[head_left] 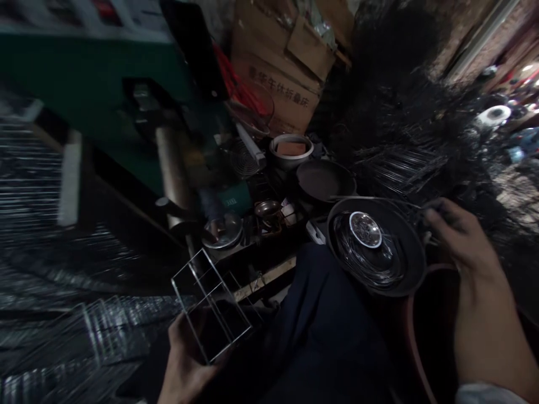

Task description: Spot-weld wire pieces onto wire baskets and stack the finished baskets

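Observation:
At the lower left, my left hand [187, 359] is wrapped round the lower end of a small box-shaped wire frame [214, 308]. My right hand [463, 235] is at the right, its thumb and fingers pinched on something dark and thin beside the rim of a dark round pan [404, 264]. Inside the pan lie coiled thin wires and a small round metal dish [365, 229] with small bits in it. What exactly the right fingers hold is too dark to make out.
A green machine with a metal cylinder [172, 168] stands at the left. Behind the pan are another dark pan [326, 179], a white bowl [291, 160] holding a reddish block, and a cardboard box [273, 73]. Bundled wire frames [109, 331] fill the lower left.

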The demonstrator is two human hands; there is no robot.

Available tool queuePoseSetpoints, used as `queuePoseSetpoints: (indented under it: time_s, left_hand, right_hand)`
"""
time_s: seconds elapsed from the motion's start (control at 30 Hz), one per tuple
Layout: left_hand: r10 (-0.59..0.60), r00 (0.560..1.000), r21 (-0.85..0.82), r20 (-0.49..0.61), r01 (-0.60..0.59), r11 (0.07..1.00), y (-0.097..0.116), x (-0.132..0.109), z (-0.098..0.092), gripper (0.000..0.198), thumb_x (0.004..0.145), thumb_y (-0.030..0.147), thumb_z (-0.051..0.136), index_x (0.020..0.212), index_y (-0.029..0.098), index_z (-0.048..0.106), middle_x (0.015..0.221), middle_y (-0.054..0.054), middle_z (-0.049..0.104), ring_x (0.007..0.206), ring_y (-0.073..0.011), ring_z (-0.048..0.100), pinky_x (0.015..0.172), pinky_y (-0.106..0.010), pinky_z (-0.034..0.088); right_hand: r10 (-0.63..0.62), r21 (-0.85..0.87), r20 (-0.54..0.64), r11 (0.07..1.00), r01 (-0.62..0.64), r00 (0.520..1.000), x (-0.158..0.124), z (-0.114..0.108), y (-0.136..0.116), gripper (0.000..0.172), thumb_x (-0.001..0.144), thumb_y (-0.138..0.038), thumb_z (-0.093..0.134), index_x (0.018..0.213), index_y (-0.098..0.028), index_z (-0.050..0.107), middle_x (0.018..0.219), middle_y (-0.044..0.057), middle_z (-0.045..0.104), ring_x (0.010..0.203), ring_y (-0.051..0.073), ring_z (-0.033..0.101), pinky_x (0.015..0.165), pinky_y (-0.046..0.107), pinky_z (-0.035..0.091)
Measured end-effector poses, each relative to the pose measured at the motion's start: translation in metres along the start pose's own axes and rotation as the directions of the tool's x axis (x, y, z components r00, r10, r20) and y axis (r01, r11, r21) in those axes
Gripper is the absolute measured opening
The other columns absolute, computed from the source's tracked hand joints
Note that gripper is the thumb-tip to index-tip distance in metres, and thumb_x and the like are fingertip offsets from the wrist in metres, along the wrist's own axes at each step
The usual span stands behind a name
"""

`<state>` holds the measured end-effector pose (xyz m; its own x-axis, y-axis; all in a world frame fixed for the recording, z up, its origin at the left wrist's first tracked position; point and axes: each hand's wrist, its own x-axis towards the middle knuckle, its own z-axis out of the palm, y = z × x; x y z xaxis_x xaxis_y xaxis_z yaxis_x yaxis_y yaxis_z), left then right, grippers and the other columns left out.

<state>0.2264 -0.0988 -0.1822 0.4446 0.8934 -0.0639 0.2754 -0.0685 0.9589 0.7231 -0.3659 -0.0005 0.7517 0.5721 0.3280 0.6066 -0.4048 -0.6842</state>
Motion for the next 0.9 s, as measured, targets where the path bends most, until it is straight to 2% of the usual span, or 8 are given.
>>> queuePoseSetpoints:
  time_s: [0.1, 0.17, 0.23, 0.33, 0.43, 0.53, 0.63, 0.9]
  left_hand:
    - [0.045, 0.999, 0.003, 0.005, -0.045, 0.999, 0.006, 0.008, -0.004, 0.098, 0.053, 0.035, 0.093, 0.135, 0.038, 0.039, 0.137, -0.010, 0.055, 0.137, -0.0445, 0.056, 0.116, -0.073, 0.041]
    - [0.109, 0.994, 0.012, -0.018, -0.108, 0.994, 0.012, 0.011, -0.003, 0.097, 0.053, 0.033, 0.092, 0.135, 0.035, 0.040, 0.135, -0.010, 0.056, 0.134, -0.0430, 0.058, 0.116, -0.071, 0.043]
    - [0.188, 0.982, 0.032, -0.032, -0.187, 0.982, 0.016, 0.011, -0.003, 0.098, 0.054, 0.031, 0.091, 0.137, 0.034, 0.038, 0.134, -0.011, 0.055, 0.131, -0.0411, 0.061, 0.114, -0.069, 0.046]
    - [0.290, 0.957, 0.061, -0.032, -0.287, 0.956, 0.016, 0.010, -0.006, 0.100, 0.059, 0.032, 0.087, 0.143, 0.033, 0.033, 0.137, -0.012, 0.050, 0.129, -0.0379, 0.061, 0.114, -0.066, 0.047]
    - [0.323, 0.945, 0.067, -0.039, -0.320, 0.945, 0.014, 0.009, -0.013, 0.103, 0.063, 0.032, 0.085, 0.148, 0.031, 0.026, 0.141, -0.013, 0.043, 0.132, -0.0360, 0.057, 0.117, -0.065, 0.044]
    - [0.363, 0.931, 0.051, -0.043, -0.361, 0.931, 0.013, 0.010, -0.018, 0.109, 0.064, 0.032, 0.086, 0.151, 0.031, 0.021, 0.144, -0.014, 0.037, 0.134, -0.0358, 0.053, 0.118, -0.067, 0.041]
    - [0.377, 0.926, 0.033, -0.032, -0.376, 0.926, 0.015, 0.013, -0.021, 0.109, 0.064, 0.033, 0.088, 0.151, 0.030, 0.023, 0.142, -0.014, 0.037, 0.134, -0.0360, 0.052, 0.118, -0.069, 0.041]
    - [0.394, 0.919, 0.040, -0.016, -0.393, 0.918, 0.015, 0.022, -0.024, 0.109, 0.063, 0.034, 0.088, 0.151, 0.031, 0.025, 0.143, -0.013, 0.037, 0.132, -0.0361, 0.055, 0.114, -0.065, 0.047]
  right_hand:
    - [-0.059, 0.306, 0.138, 0.952, 0.014, 0.989, 0.027, 0.041, -0.044, 0.053, 0.087, -0.069, 0.071, 0.104, -0.020, 0.064, 0.076, 0.001, 0.057, 0.064, 0.016, 0.050, 0.060, 0.031, 0.040]
    - [-0.140, 0.370, 0.195, 0.927, 0.060, 0.971, 0.048, 0.085, -0.064, 0.052, 0.085, -0.072, 0.070, 0.097, -0.021, 0.067, 0.074, 0.000, 0.055, 0.065, 0.016, 0.050, 0.062, 0.031, 0.042]
    - [-0.199, 0.389, 0.188, 0.914, 0.113, 0.962, 0.062, 0.135, -0.078, 0.052, 0.086, -0.073, 0.068, 0.084, -0.021, 0.067, 0.071, 0.000, 0.053, 0.067, 0.017, 0.051, 0.065, 0.031, 0.042]
    - [-0.230, 0.423, 0.224, 0.898, 0.118, 0.947, 0.061, 0.205, -0.092, 0.056, 0.085, -0.074, 0.070, 0.070, -0.021, 0.061, 0.066, 0.000, 0.050, 0.065, 0.017, 0.048, 0.063, 0.031, 0.039]
    - [-0.257, 0.462, 0.370, 0.884, 0.063, 0.893, 0.040, 0.251, -0.103, 0.060, 0.083, -0.075, 0.072, 0.064, -0.021, 0.055, 0.063, -0.001, 0.043, 0.061, 0.016, 0.041, 0.060, 0.030, 0.033]
    - [-0.316, 0.511, 0.518, 0.860, 0.009, 0.794, 0.019, 0.275, -0.115, 0.060, 0.081, -0.073, 0.074, 0.063, -0.019, 0.055, 0.064, -0.001, 0.044, 0.063, 0.015, 0.041, 0.061, 0.030, 0.032]
    - [-0.354, 0.518, 0.592, 0.856, -0.005, 0.724, 0.011, 0.287, -0.125, 0.058, 0.082, -0.071, 0.075, 0.064, -0.018, 0.057, 0.064, -0.001, 0.046, 0.064, 0.015, 0.042, 0.061, 0.030, 0.031]
    - [-0.399, 0.521, 0.631, 0.853, 0.018, 0.665, 0.015, 0.293, -0.133, 0.052, 0.084, -0.062, 0.077, 0.064, -0.018, 0.057, 0.065, -0.001, 0.048, 0.066, 0.015, 0.044, 0.062, 0.030, 0.031]
